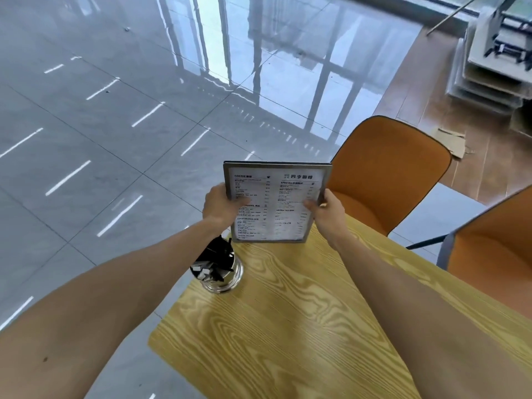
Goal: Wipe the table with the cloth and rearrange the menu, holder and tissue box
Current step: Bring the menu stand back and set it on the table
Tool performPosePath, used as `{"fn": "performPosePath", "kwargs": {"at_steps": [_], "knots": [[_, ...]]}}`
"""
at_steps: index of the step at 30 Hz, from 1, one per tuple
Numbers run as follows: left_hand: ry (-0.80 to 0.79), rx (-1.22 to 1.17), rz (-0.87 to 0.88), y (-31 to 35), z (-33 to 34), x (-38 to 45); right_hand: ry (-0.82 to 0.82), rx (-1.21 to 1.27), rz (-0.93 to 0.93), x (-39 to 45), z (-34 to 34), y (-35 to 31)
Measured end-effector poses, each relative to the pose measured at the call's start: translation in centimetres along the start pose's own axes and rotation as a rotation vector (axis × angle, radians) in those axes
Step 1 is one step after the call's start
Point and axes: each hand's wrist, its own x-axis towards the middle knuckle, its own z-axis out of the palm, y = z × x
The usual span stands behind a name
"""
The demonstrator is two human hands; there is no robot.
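Note:
A framed menu (273, 197) with a white printed sheet stands upright at the far corner of the wooden table (288, 326). My left hand (220, 207) grips its left edge and my right hand (328, 210) grips its right edge. Its bottom edge is at the tabletop; whether it touches I cannot tell. A clear glass holder (221, 272) filled with black-and-white packets stands near the table's left edge, just under my left forearm. No cloth or tissue box is in view.
An orange chair (391, 180) stands beyond the table's far side and a second orange chair (495, 246) is on the right. Glossy grey floor tiles (115, 139) lie to the left. Stacked boards (489, 73) sit at the far right.

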Motion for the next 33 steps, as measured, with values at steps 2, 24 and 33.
{"fn": "performPosePath", "kwargs": {"at_steps": [2,24,33], "knots": [[-0.024,0.014,0.019,0.5,0.7,-0.7,0.023,0.024,0.003,-0.9,-1.1,0.4],[-0.424,0.010,0.242,8.1,17.0,-19.7,0.431,0.099,0.083,-20.1,-22.9,11.1],[-0.572,0.039,0.288,8.5,23.4,-27.7,0.569,0.143,0.151,-28.7,-29.0,16.0]]}}
